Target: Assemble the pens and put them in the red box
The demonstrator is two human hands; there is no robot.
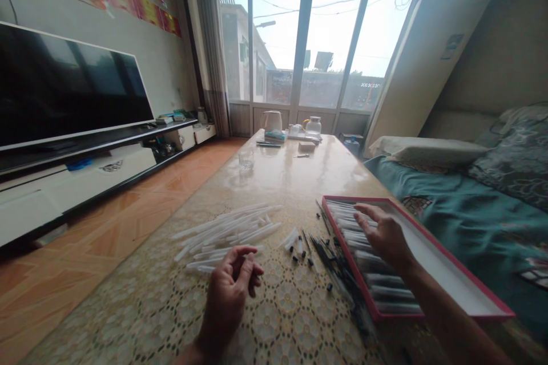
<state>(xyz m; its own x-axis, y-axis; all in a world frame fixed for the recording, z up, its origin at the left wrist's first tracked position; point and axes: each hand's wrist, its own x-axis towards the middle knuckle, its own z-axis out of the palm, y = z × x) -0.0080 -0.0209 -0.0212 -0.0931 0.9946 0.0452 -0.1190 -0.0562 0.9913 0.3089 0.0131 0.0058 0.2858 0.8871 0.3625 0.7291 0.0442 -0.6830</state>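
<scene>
My right hand (383, 234) lies flat, fingers stretched out, on a row of assembled pens inside a shallow red-rimmed tray (449, 274) at the table's right edge. My left hand (233, 285) hovers over the lace-patterned table (274, 182) with fingers curled loosely; I cannot make out anything in it. Just beyond it is a pile of white pen tubes (229, 231). Between the hands lie thin black refills (334, 265) and small black caps (299, 254).
At the table's far end stand a drinking glass (246, 159), a white kettle (272, 121) and a glass jug (313, 125). A television (68, 91) on a low white cabinet is left; a teal-covered sofa (471, 222) with pillow is right.
</scene>
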